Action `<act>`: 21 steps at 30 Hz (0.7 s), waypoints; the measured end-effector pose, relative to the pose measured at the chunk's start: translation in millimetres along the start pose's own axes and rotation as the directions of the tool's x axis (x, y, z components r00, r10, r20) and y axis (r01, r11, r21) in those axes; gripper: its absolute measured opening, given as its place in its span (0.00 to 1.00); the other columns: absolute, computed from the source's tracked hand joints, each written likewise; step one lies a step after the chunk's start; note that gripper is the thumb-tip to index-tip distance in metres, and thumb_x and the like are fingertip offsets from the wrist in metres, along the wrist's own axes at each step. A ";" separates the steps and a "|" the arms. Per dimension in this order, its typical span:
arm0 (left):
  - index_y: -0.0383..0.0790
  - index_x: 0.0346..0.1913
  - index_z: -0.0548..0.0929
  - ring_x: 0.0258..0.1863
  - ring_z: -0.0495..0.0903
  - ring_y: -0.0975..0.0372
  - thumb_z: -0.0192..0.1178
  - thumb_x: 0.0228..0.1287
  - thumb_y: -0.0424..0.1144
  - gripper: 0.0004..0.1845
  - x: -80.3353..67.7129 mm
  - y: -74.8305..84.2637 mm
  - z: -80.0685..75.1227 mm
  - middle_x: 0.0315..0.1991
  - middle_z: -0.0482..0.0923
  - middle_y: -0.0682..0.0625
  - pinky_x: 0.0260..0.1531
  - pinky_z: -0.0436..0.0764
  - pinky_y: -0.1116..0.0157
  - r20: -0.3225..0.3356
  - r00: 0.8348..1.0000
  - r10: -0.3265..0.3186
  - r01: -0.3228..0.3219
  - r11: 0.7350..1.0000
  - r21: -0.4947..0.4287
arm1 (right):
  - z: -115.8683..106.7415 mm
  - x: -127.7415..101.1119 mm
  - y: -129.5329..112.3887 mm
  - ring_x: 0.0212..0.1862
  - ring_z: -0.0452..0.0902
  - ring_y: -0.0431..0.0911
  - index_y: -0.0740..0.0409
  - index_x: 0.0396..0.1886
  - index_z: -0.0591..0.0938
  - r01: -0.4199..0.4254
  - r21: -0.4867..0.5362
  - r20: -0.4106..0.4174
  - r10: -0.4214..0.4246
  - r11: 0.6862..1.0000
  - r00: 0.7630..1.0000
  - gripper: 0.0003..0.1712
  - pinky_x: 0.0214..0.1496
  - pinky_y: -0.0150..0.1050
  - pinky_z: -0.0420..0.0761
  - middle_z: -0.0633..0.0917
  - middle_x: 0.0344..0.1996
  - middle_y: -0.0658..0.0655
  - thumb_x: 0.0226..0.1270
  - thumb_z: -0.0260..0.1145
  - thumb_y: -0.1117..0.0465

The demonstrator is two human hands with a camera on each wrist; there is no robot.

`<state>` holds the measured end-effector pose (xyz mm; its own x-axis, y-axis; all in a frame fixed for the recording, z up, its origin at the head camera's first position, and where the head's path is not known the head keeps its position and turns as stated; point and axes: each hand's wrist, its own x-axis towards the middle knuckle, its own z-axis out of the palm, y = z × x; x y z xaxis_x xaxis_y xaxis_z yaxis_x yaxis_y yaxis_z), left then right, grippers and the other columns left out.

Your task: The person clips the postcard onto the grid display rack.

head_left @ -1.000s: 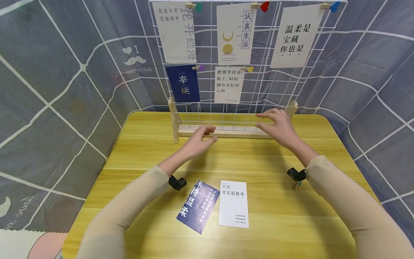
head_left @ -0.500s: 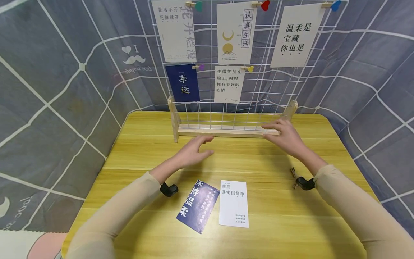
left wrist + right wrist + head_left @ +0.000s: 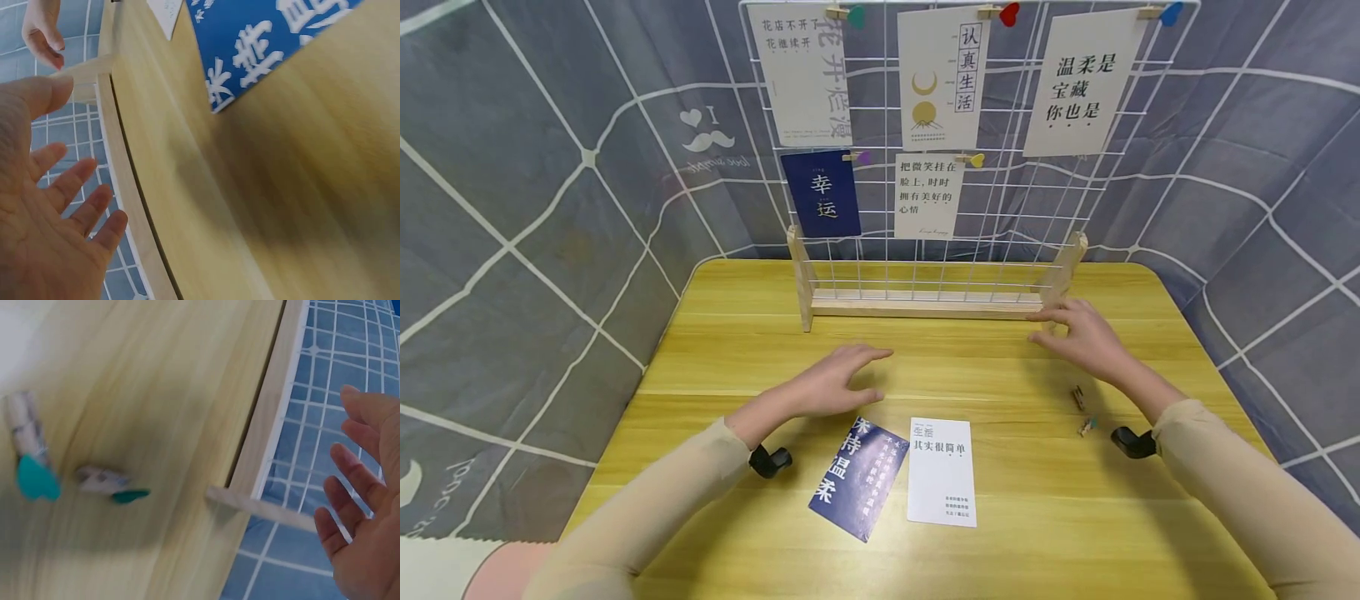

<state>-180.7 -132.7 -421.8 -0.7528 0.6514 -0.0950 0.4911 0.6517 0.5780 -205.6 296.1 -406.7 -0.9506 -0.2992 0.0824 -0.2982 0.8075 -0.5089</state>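
My left hand [image 3: 831,385] hovers over the table, just behind a dark blue postcard [image 3: 859,479] with white lettering. Its fingers are spread and hold nothing. Beside that postcard lies a white postcard [image 3: 942,483] with black writing. Toward the right, my right hand [image 3: 1086,337] is in the air near the rack's right foot, fingers relaxed, nothing in it. Below it on the table lie two small wooden clips; the right wrist view shows one clip [image 3: 28,437] and another clip [image 3: 106,481], both with green ornaments, slightly blurred.
A white wire grid rack [image 3: 925,309] on a wooden base stands at the back of the table [image 3: 737,358]. Several postcards hang on it from clips with coloured hearts, such as a navy postcard [image 3: 822,196]. Grey checked fabric [image 3: 550,208] surrounds the table.
Both hands have drawn back from the rack toward me and apart, the left lower and leftward, the right rightward. The two clips on the table have come into clear view.
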 end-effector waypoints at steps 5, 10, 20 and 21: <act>0.50 0.79 0.64 0.75 0.60 0.53 0.65 0.71 0.50 0.38 -15.5 -5.0 6.1 0.76 0.64 0.50 0.72 0.61 0.50 0.044 0.999 0.018 -0.017 1.000 -0.014 | -1.6 -11.2 15.9 0.64 0.67 0.68 0.58 0.59 0.86 0.012 -0.049 0.046 -0.010 0.999 0.999 0.22 0.63 0.68 0.66 0.79 0.61 0.69 0.71 0.71 0.52; 0.51 0.79 0.64 0.75 0.60 0.55 0.65 0.70 0.52 0.38 -34.4 -10.6 14.3 0.76 0.64 0.53 0.73 0.60 0.52 0.099 0.995 0.028 -0.026 1.000 -0.016 | -6.8 -22.4 30.3 0.63 0.70 0.68 0.59 0.59 0.86 0.004 -0.086 0.089 0.004 0.996 0.996 0.22 0.62 0.68 0.68 0.81 0.58 0.68 0.71 0.71 0.53; 0.53 0.80 0.63 0.78 0.54 0.51 0.67 0.67 0.56 0.41 -59.1 -14.2 26.6 0.78 0.61 0.55 0.73 0.58 0.45 0.156 0.986 0.055 -0.057 0.998 0.007 | -10.6 -42.0 53.7 0.59 0.76 0.69 0.59 0.55 0.88 0.034 -0.109 0.149 -0.017 0.993 0.989 0.18 0.59 0.68 0.72 0.84 0.54 0.68 0.69 0.72 0.57; 0.53 0.80 0.63 0.78 0.53 0.51 0.67 0.67 0.56 0.42 -60.8 -14.7 28.4 0.78 0.60 0.55 0.73 0.58 0.45 0.162 0.985 0.059 -0.062 0.998 0.012 | -9.6 -44.1 55.4 0.59 0.76 0.69 0.58 0.54 0.88 0.035 -0.113 0.155 -0.018 0.993 0.988 0.17 0.59 0.68 0.72 0.84 0.54 0.67 0.69 0.72 0.57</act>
<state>-129.6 -170.8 -447.6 -0.6417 0.7429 -0.1903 0.5420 0.6149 0.5728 -181.0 358.9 -430.3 -0.9205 -0.3885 -0.0424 -0.3394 0.8486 -0.4059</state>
